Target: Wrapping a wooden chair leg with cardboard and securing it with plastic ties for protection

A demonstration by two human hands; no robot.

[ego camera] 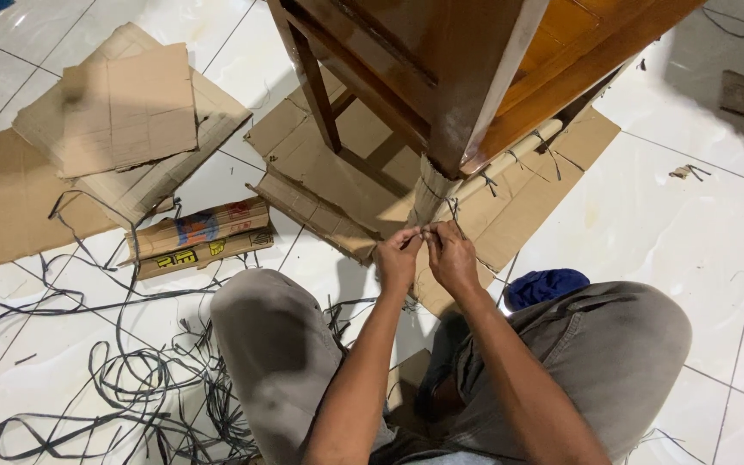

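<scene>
A polished brown wooden piece of furniture (467,77) stands on the tiled floor at the top centre. Its near leg (430,194) is wrapped in pale cardboard, and thin dark ties bind another wrapped rail (518,159). My left hand (398,258) and my right hand (451,257) meet at the base of that wrapped leg. The fingertips of both hands pinch a thin dark strap (424,231) against the cardboard. My knees in grey trousers (277,344) frame the forearms.
Flattened cardboard sheets (114,112) lie at the left, and more cardboard (510,215) sits under the furniture. A printed cardboard box (200,237) rests at left centre. Tangled dark plastic straps (131,387) cover the floor at lower left. A blue cloth (548,284) lies by my right knee.
</scene>
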